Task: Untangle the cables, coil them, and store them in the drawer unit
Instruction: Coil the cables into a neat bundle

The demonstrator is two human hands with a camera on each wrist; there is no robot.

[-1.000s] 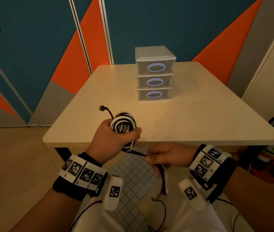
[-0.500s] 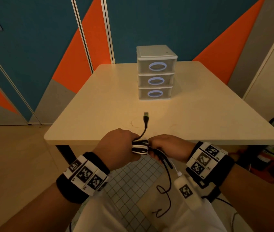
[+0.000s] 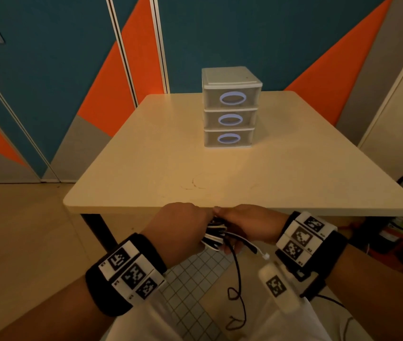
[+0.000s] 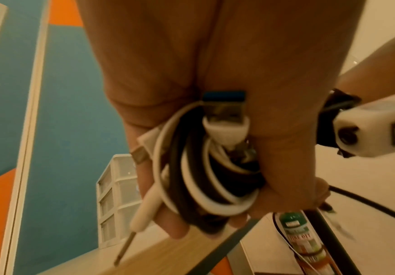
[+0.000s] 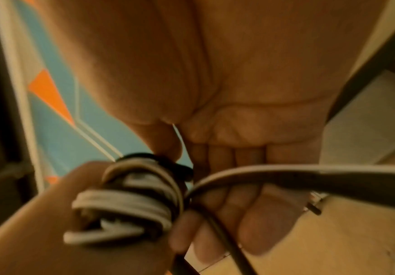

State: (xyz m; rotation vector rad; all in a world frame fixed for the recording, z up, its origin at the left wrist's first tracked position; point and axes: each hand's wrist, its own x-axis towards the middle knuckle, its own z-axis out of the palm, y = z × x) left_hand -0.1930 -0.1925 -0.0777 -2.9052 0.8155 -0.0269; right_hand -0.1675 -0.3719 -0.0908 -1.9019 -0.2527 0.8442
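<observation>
so that's one desk [image 3: 146, 168], one drawer unit [image 3: 231, 77] with three drawers stacked in it, two hands, left [image 3: 178, 232] and right [image 3: 249, 222], and one black-and-white bundle of coiled cables [image 3: 214, 233] with two loose ends dangling.

No word, brand or number can be read anywhere. The black-and-white square marker tags on the white wristbands [image 3: 131, 274] carry only block patterns and tiny, illegible characters — the printed label on the green-capped can [image 4: 302, 240] beneath the table shows lettering, too blurred to make out.
</observation>
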